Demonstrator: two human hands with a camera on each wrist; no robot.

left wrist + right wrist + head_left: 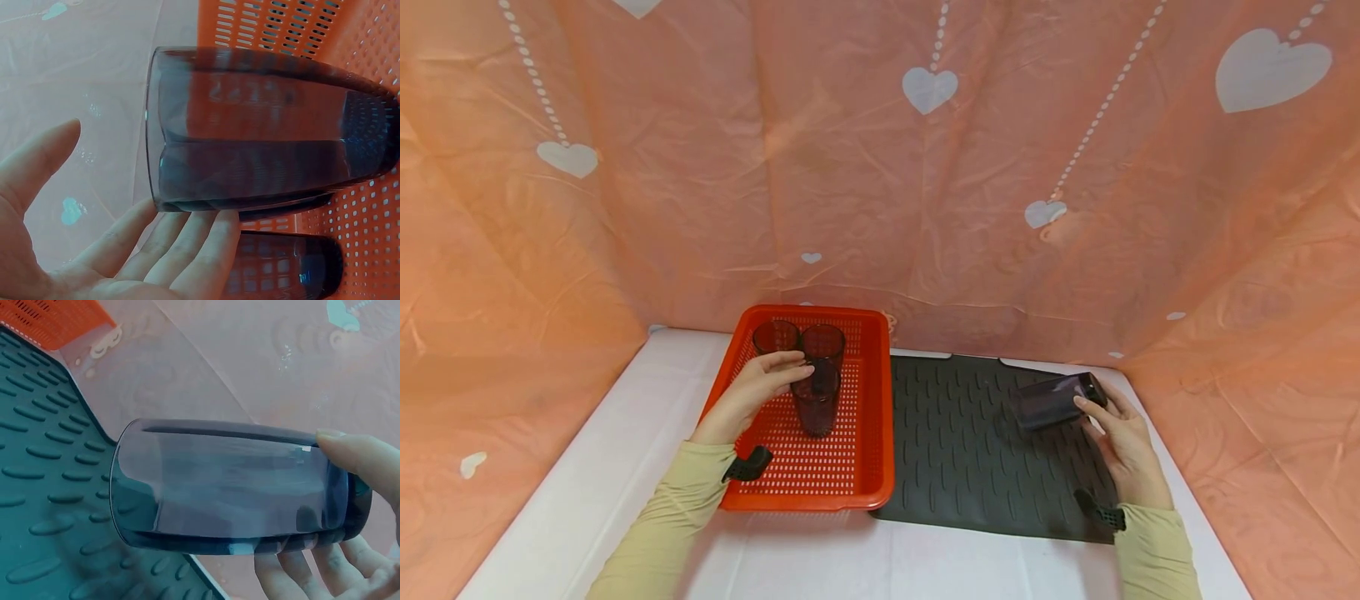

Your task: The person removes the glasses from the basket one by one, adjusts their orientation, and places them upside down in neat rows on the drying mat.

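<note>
In the head view I have my left grip (pixel 756 392) over the red basket (pixel 880 433) on the left of the surface (pixel 955 558), fingers stretched out at the rim of the near glass (pixel 816 410), which stands upright; the far left glass (pixel 777 335) and far right glass (pixel 823 340) stand just beyond it. Over on the right, my right grip (pixel 1129 446) holds the tipped glass (pixel 1045 406), rim to the left, over the dark mat (pixel 951 458); I can't tell whether the two touch. In the left wrist view, my thumb is spread wide, apart from the near glass, while nearly straight fingers meet its wall by the rim. In the right wrist view, my thumb and fingers pinch the tipped glass around its base end from opposite sides, the rim end free.
</note>
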